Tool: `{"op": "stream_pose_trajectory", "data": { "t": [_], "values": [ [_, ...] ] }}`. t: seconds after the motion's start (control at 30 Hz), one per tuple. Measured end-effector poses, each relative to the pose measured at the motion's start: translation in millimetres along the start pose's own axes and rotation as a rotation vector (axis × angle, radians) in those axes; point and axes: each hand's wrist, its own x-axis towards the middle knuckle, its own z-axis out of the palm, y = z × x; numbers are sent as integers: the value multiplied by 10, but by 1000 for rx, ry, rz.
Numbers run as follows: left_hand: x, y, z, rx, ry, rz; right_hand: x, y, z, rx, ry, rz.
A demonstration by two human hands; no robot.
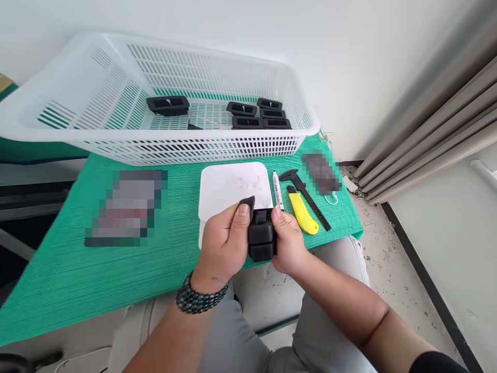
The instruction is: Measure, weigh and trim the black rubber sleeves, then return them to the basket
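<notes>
Both of my hands are closed on a black plastic part [261, 238], held over the table's front edge and above my lap. My left hand [226, 238] grips its left side, thumb on top beside a dark raised flap. From the right, my right hand [288, 239] presses its thumb against the upper corner. The part's underside and most of my fingers are hidden. Just behind it lies a white flat tray-like pad [235, 181] with dark specks. A white marker [277, 190], a yellow utility knife [303, 211] and a black caliper [306, 197] lie right of the pad.
A large white plastic basket [186, 137] stands at the back, holding several black plastic parts [167, 105]. Green mesh cloth [174, 259] covers the table. Two blurred-out items [126, 207] lie at left and right. Beige curtains [435, 124] hang at the right.
</notes>
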Motion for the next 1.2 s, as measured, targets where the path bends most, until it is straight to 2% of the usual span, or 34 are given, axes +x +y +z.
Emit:
{"op": "stream_pose_trajectory", "data": {
  "t": [0.27, 0.47, 0.63, 0.97, 1.2],
  "values": [
    [-16, 46, 129, -48, -49, 19, 52, -133, -55, -40, 66, -75],
    [12, 37, 112, -80, -52, 35, 56, -102, -84, -117, 110, -111],
    [16, 14, 100, -98, -51, 70, 48, -68, -117, -188, 83, -110],
    [1, -55, 108, -121, -38, 124, 54, -27, -128, -162, 77, -138],
    [-32, 6, 125, -123, -30, 89, 55, -53, -146, -212, 79, -170]
  ]
}}
